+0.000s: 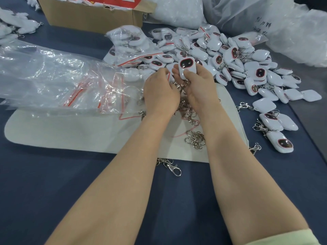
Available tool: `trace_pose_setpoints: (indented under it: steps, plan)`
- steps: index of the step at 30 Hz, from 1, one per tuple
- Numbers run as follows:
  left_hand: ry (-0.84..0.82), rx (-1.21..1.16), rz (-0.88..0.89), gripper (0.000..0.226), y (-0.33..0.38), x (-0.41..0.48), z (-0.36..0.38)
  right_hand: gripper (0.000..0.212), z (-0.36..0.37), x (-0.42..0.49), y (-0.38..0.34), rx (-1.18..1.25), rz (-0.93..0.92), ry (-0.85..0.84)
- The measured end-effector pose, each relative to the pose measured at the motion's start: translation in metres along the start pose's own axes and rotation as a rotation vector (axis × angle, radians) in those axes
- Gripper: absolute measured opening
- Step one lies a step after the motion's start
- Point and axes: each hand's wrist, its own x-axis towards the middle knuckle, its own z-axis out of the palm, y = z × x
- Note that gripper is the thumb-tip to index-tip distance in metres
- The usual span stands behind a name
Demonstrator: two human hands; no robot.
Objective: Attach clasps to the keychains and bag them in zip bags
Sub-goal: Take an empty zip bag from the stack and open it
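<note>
My right hand (198, 85) grips a white keychain (186, 67) with a dark red-rimmed face, thumb pressed on its lower part. My left hand (159, 91) is curled right beside it; what its fingers pinch is hidden, though metal clasps (182, 87) show between the two hands. A heap of loose silver clasps (195, 138) lies on the white mat (70, 131) under my wrists. A big pile of white keychains (230, 61) spreads behind and to the right. Clear zip bags with red strips (74, 92) lie at the left.
A cardboard box (92, 15) stands at the back left. Large clear plastic sacks (265, 16) fill the back right. Several keychains with clasps fitted (276, 128) lie at the right. A lone clasp (174, 167) rests on the blue table in front of the mat.
</note>
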Motion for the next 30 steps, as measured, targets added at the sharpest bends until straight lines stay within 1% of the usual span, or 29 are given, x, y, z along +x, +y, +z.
trace_pose_setpoints:
  steps: [2, 4, 5, 7, 9, 11, 13, 15, 17, 18, 20, 22, 24, 28, 30]
  plan:
    - [-0.006, -0.009, -0.009, 0.032, 0.0, 0.0, 0.0, 0.027, 0.002, 0.0, -0.003, 0.005, -0.026, 0.028]
    - [-0.008, -0.047, -0.03, 0.035, 0.0, 0.001, 0.0, 0.023, 0.005, -0.001, -0.006, 0.002, -0.046, 0.05]
    - [-0.004, -0.081, -0.045, 0.035, 0.001, 0.001, 0.0, 0.02, 0.007, 0.0, -0.007, -0.046, -0.059, 0.064]
    - [0.007, -0.165, -0.081, 0.036, 0.002, 0.002, 0.0, 0.016, 0.012, 0.0, -0.008, -0.237, -0.105, 0.105]
    - [0.016, -0.248, -0.111, 0.035, 0.003, 0.002, -0.001, 0.017, 0.015, -0.002, -0.008, -0.404, -0.173, 0.107]
    - [0.029, -0.317, -0.132, 0.034, 0.005, 0.003, -0.001, 0.015, 0.019, -0.006, -0.009, -0.474, -0.234, 0.078]
    - [0.047, -0.366, -0.159, 0.034, 0.007, 0.003, -0.002, 0.011, 0.022, -0.007, -0.011, -0.495, -0.268, 0.103]
    - [0.077, -0.417, -0.195, 0.033, 0.008, 0.004, -0.002, 0.014, 0.025, -0.007, -0.012, -0.422, -0.238, 0.129]
    - [0.106, -0.469, -0.227, 0.03, 0.01, 0.006, -0.003, 0.023, 0.026, -0.007, -0.01, -0.313, -0.164, 0.136]
    - [0.119, -0.49, -0.242, 0.029, 0.01, 0.006, -0.004, 0.028, 0.027, -0.007, -0.008, -0.33, -0.135, 0.147]
    - [0.136, -0.528, -0.266, 0.029, 0.012, 0.006, -0.005, 0.036, 0.025, -0.007, -0.005, -0.508, -0.123, 0.151]
    - [0.149, -0.556, -0.269, 0.031, 0.014, 0.005, -0.006, 0.038, 0.024, -0.008, -0.002, -0.67, -0.135, 0.115]
    - [0.171, -0.556, -0.247, 0.032, 0.016, 0.005, -0.008, 0.029, 0.024, -0.009, -0.003, -0.772, -0.156, 0.056]
    - [0.253, -0.484, -0.196, 0.031, 0.017, 0.004, -0.011, 0.013, 0.023, -0.01, -0.009, -0.892, -0.193, -0.16]
    - [0.269, -0.417, -0.156, 0.032, 0.019, 0.002, -0.011, 0.024, 0.018, -0.01, -0.011, -0.948, -0.174, -0.293]
